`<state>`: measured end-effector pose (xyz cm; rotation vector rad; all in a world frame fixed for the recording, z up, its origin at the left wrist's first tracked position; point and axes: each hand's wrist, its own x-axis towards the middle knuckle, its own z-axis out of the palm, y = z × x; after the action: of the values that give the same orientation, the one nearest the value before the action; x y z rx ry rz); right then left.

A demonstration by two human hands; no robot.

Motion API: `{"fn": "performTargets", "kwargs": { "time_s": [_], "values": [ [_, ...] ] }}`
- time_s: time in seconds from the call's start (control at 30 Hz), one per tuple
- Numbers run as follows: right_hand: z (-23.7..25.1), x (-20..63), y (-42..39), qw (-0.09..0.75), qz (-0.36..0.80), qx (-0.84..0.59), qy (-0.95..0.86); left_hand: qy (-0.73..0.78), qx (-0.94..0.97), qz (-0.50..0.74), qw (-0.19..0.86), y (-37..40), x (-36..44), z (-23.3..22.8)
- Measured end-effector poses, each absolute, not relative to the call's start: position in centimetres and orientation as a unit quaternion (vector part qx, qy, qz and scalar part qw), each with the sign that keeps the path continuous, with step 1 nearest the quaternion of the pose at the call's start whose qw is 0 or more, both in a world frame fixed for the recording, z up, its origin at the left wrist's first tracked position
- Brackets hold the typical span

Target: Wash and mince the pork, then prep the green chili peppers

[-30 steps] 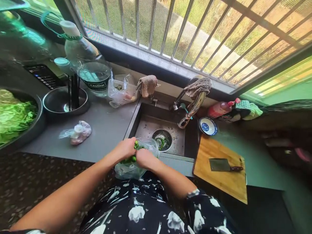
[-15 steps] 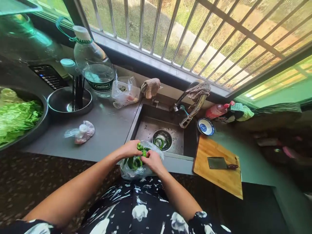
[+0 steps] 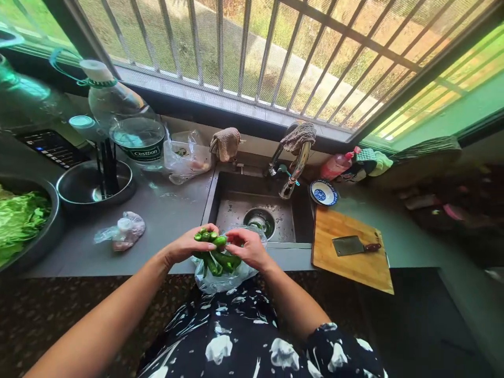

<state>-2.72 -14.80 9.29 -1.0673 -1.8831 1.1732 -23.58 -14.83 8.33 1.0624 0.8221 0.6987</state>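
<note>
In my left hand (image 3: 192, 242) is a bunch of long green peppers (image 3: 205, 236), their ends poking out above the fingers. My right hand (image 3: 248, 248) is curled beside it, finger and thumb at the end of one pepper (image 3: 219, 241). Beneath both hands, at the counter's front edge, a clear plastic bag (image 3: 214, 283) holds more green peppers (image 3: 226, 261). Just beyond lies the sink (image 3: 232, 207), with something green in its drain basket (image 3: 260, 220).
Right of the sink, a cleaver (image 3: 348, 245) rests on a wooden cutting board (image 3: 326, 236), near a blue-and-white bowl (image 3: 323, 193). The faucet (image 3: 301, 163) stands behind. Leftward are a small tied bag (image 3: 128, 231), a metal bowl (image 3: 71, 194), a water jug (image 3: 134, 131) and leafy greens (image 3: 27, 220).
My left hand has moved slightly left and now shows a bunch of pepper ends. The right hand has risen a little over the bag. The whole view has shifted and tilted somewhat.
</note>
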Motion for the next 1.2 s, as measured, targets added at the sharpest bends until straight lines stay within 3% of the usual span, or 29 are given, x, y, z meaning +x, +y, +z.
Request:
{"fn": "performTargets", "kwargs": {
  "time_s": [0.17, 0.33, 0.57, 0.77, 0.9, 1.2],
  "values": [
    [9.5, -3.6, -15.0, 0.352, 0.423, -0.403, -0.731, 0.352, 0.436, 0.342, 0.754, -14.5, -23.6, 7.3],
    [9.6, -3.8, -15.1, 0.382, 0.478, -0.392, -0.687, 0.297, 0.378, 0.375, 0.793, -14.4, -23.1, 7.1],
    [9.5, -4.0, -15.3, 0.381, 0.346, -0.433, -0.74, 0.29, 0.352, 0.378, 0.806, -14.4, -22.3, 7.3],
    [9.1, -4.6, -15.4, 0.375, 0.334, -0.49, -0.713, 0.307, 0.355, 0.39, 0.792, -14.4, -22.0, 7.3],
    [8.9, -4.8, -15.3, 0.391, 0.381, -0.513, -0.663, 0.298, 0.356, 0.393, 0.794, -14.4, -21.8, 7.2],
    [8.9, -4.8, -14.1, 0.422, 0.608, -0.477, -0.474, 0.251, 0.328, 0.388, 0.824, -14.3, -22.3, 6.4]
  ]
}}
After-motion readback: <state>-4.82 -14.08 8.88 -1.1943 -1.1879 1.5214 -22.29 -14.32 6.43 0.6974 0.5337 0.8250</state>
